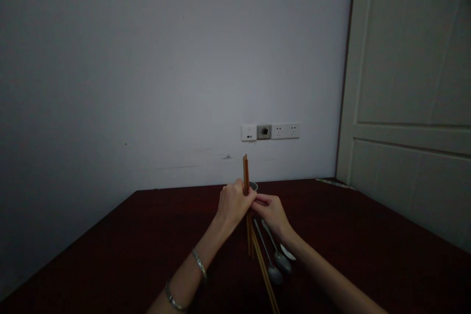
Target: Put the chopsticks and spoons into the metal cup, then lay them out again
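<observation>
We see a dark red-brown desk [110, 245] stretching out beneath the fingers and running back to a pale, bare-painted wall [184, 59], scuffed just beyond the fingertips. The room is dim. To the right of the fingers and well apart from them stands a cream panelled door [412, 59], and near its foot a thin pale strip [334, 184] lies along the desk's far edge.

On the wall beyond and above the fingers we find a white plate [248, 132], a grey plate [264, 131] and a pair of white sockets [285, 131] in a row; any lettering on them is too small for us to read.

The left hand [233, 201], with two bangles [199, 264] on its forearm, has its fingers clamped around a bundle of chopsticks [246, 171], held roughly upright. The right hand [270, 211] has its fingers drawn close beside the left thumb; whether they grip anything, we cannot tell. Just behind the fingers a grey rim [253, 186] shows, perhaps a cup's. Below and nearer than the fingers lie loose chopsticks [265, 274], two metal spoons [274, 274] and a pale object [288, 252] beside the right forearm.
</observation>
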Demonstrator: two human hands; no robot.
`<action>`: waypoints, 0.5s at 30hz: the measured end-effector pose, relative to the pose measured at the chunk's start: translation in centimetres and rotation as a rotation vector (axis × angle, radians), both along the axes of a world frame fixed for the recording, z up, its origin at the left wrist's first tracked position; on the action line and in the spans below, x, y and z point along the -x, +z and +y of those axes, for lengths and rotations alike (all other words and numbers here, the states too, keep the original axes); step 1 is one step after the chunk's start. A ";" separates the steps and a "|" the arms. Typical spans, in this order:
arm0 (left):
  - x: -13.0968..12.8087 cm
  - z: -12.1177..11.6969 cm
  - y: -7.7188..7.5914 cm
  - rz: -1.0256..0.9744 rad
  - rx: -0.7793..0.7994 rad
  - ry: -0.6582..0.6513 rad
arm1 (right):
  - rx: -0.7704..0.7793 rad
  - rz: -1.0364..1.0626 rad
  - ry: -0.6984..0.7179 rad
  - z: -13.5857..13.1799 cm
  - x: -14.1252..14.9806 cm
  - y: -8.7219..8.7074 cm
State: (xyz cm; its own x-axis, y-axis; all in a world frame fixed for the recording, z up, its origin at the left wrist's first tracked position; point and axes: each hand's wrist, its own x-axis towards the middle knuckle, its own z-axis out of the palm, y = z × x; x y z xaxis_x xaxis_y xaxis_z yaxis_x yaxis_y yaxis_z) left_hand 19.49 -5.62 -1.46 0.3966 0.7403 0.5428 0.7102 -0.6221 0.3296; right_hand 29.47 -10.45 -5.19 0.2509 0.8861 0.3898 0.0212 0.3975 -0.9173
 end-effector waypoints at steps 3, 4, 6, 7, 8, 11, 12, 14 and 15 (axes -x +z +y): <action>0.0 0.0 -0.2 -0.013 -0.017 -0.023 | 0.039 0.029 -0.007 0.3 0.0 -0.3; 0.0 0.0 -0.3 -0.021 -0.025 -0.034 | 0.049 0.043 -0.002 0.3 -0.1 -0.4; 0.0 -0.1 -0.4 -0.043 -0.030 -0.053 | 0.069 0.073 0.008 0.4 -0.2 -0.5; 0.0 0.0 -0.4 -0.058 -0.026 -0.067 | 0.081 0.089 0.013 0.4 -0.3 -0.5; 0.1 0.0 -0.3 -0.079 -0.018 -0.088 | 0.093 0.105 0.020 0.4 -0.4 -0.5; 0.3 0.5 -0.1 -0.201 0.049 -0.220 | 0.110 0.154 0.058 0.4 -0.6 -0.4; 0.5 0.8 0.0 -0.264 0.099 -0.284 | 0.108 0.171 0.082 0.4 -0.7 -0.3; 0.7 1.6 0.3 -0.394 0.237 -0.416 | 0.105 0.209 0.128 0.3 -0.8 -0.1; 0.9 2.0 0.4 -0.453 0.309 -0.471 | 0.106 0.230 0.144 0.3 -0.9 0.0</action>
